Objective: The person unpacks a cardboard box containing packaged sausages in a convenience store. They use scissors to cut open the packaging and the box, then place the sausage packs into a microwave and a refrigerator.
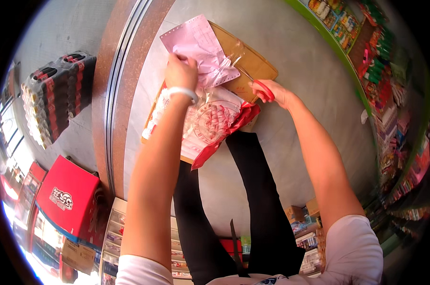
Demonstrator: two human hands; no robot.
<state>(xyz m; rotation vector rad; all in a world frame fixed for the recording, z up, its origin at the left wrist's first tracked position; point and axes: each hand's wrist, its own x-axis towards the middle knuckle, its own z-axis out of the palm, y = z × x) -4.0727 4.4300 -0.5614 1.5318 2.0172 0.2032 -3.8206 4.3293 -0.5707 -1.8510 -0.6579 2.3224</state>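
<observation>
My left hand (181, 73), with a white bracelet at its wrist, grips the crumpled lower part of a pink perforated paper sheet (197, 32). In my right hand (272, 92) is a pair of scissors with red handles (266, 89). Their blades point up and left, towards shiny clear plastic or tape (237, 50) at the sheet's right edge; whether they touch it I cannot tell. Under the sheet lies a brown cardboard box (250, 66). Nearer to me, red and white printed plastic packaging (215, 117) bears writing and covers another part of the cardboard.
My black-clad legs (250, 160) stand close below the packages. On the left, a metal door track (113, 107) crosses the floor, with shrink-wrapped bottles (58, 92) and a red box-like thing (67, 194) beyond it. Shelves of packaged goods (378, 82) line the right side.
</observation>
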